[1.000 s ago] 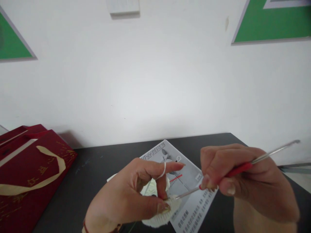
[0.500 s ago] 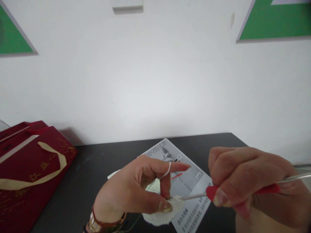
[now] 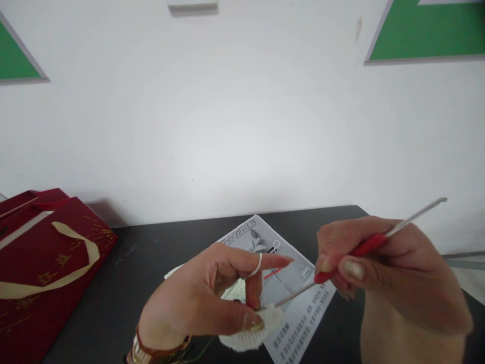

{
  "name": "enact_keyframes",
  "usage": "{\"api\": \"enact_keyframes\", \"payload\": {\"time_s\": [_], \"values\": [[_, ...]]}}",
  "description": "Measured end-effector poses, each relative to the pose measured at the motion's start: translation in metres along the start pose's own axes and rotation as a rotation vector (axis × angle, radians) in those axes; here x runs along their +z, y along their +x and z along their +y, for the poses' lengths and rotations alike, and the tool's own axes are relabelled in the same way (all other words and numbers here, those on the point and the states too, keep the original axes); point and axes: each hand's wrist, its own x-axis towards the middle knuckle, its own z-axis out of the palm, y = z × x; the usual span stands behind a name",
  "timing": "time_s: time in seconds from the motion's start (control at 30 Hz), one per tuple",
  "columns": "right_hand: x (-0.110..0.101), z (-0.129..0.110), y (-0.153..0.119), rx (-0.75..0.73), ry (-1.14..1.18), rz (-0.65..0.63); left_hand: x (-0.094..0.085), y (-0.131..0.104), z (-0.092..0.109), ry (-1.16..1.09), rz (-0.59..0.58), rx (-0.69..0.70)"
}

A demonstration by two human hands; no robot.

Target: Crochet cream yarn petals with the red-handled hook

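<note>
My left hand [image 3: 223, 293] pinches a small white crocheted piece [image 3: 250, 337] between thumb and fingers. White yarn [image 3: 259, 263] loops around its raised, outstretched index finger. In my right hand [image 3: 379, 273] is a double-ended crochet hook [image 3: 367, 246] with a red grip and metal shafts. One end of the hook meets the upper right edge of the white piece; whether it passes through a stitch is too small to tell. The other end points up to the right, past my knuckles.
A printed sheet [image 3: 303, 303] with a flower picture and text lies under my hands on the dark table [image 3: 151, 273]. Dark red gift bags [image 3: 49, 263] with a cream ribbon stand at the left. Behind is a white wall [image 3: 227, 126] with green panels.
My right hand has turned, so the hook now slants steeply, its free end swung upward. The hook's working end stays at the white piece. My left hand keeps its pinch; the view shifted slightly.
</note>
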Motion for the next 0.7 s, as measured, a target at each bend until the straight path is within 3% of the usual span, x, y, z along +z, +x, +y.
{"api": "enact_keyframes", "payload": {"time_s": [0.2, 0.37, 0.6, 0.7], "values": [[-0.005, 0.012, 0.005, 0.227, 0.212, -0.011, 0.004, 0.001, 0.003, 0.035, 0.050, 0.033], [0.004, 0.021, 0.020, 0.346, 0.429, 0.072, 0.008, -0.001, 0.003, 0.004, 0.161, 0.069], [0.019, 0.030, 0.024, 0.318, 0.597, 0.106, 0.029, -0.001, 0.005, 0.017, 0.518, 0.188], [0.025, 0.033, 0.025, 0.325, 0.644, 0.134, 0.039, 0.002, 0.009, 0.072, 0.727, 0.341]]}}
